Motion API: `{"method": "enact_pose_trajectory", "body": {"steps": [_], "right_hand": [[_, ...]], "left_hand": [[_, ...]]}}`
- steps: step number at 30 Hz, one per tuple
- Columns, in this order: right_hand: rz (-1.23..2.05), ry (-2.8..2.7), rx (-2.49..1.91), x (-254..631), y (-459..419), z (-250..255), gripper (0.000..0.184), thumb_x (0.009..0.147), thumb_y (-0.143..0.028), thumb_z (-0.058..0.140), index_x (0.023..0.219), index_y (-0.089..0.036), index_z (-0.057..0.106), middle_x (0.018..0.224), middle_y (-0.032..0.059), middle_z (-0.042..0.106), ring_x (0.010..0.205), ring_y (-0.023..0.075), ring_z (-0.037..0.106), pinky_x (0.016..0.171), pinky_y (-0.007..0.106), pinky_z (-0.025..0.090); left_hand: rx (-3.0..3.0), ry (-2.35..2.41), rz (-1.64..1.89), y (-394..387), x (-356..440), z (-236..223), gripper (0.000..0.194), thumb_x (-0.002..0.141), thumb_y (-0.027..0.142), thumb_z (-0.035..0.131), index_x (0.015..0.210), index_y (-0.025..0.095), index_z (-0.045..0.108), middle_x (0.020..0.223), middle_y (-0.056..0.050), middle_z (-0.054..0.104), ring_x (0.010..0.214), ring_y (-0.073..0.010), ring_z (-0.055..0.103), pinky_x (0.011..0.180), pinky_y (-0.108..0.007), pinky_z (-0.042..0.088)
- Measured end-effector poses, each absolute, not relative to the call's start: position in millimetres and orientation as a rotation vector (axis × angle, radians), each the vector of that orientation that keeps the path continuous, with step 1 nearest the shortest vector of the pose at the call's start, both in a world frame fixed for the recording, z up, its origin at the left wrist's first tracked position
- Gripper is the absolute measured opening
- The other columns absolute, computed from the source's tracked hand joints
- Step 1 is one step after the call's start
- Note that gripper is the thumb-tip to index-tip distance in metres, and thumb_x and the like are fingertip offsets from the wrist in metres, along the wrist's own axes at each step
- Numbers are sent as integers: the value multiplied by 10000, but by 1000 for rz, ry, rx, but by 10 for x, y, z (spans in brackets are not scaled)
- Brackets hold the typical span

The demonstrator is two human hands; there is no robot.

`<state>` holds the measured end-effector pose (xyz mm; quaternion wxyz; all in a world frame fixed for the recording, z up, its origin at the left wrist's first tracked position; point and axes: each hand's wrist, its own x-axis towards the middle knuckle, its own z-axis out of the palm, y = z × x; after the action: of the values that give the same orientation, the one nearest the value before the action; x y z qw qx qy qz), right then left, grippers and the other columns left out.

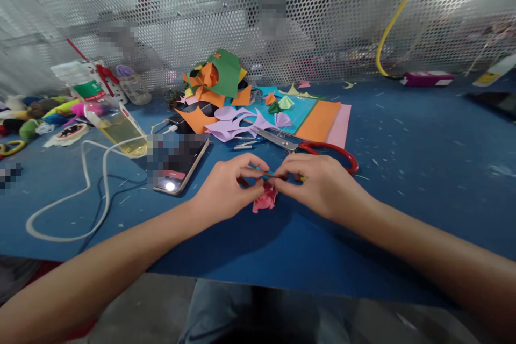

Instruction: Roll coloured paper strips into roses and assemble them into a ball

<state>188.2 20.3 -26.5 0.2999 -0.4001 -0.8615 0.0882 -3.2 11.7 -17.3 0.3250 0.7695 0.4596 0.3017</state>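
My left hand (229, 188) and my right hand (316, 183) meet near the front middle of the blue table. Between my left fingertips is a crumpled pink paper flower (265, 200), its ruffled part hanging below them. The right fingers are pinched close against the left ones, on a thin dark piece whose kind is too small to make out. A bit of blue shows above the pinch. Just beyond my hands lie scissors (328, 151) with red handles, and purple paper scraps (236, 124) rest by their blades.
A phone (183, 164) lies left of my hands, near a white cable (107, 188) and a clear cup (127, 131) of yellowish liquid. Behind are orange paper sheets (318, 121), small folded paper fans (286, 102) and a scrap pile (226, 78). Perforated metal (322, 16) stands at the back.
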Motion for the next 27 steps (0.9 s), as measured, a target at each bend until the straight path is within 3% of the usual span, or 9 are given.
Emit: {"method": "enact_pose_trajectory", "body": {"steps": [7,14,20,27], "right_hand": [[234,-2291,-1096,1866,216,-302,108,790,-218,631,698,-171,662,713,20,658,639,139,588,609,252,415],[272,-2258,-1088,1860,185,-262,143,820,-271,606,726,-185,670,717,20,665,631,136,580,587,251,409],[306,-2250,-1106,1887,167,-190,115,795,-283,629,762,-188,685,723,26,672,630,140,578,591,260,416],[663,-2241,-1186,1939,218,-137,188,797,-335,601,707,-216,717,666,-2,692,575,129,583,510,245,404]], "left_hand": [[1925,1072,697,243,-78,-236,220,705,176,682,902,181,582,848,-12,728,753,-141,695,630,-225,534],[1969,1134,877,227,-34,-278,200,685,128,645,878,150,599,752,-5,652,670,-100,638,579,-180,527],[1979,1164,997,162,-2,-217,248,682,123,647,921,159,590,732,1,696,646,-104,664,634,-196,558],[1997,1207,969,90,34,-190,217,691,133,659,903,165,625,716,1,727,577,-106,675,519,-159,536]]}}
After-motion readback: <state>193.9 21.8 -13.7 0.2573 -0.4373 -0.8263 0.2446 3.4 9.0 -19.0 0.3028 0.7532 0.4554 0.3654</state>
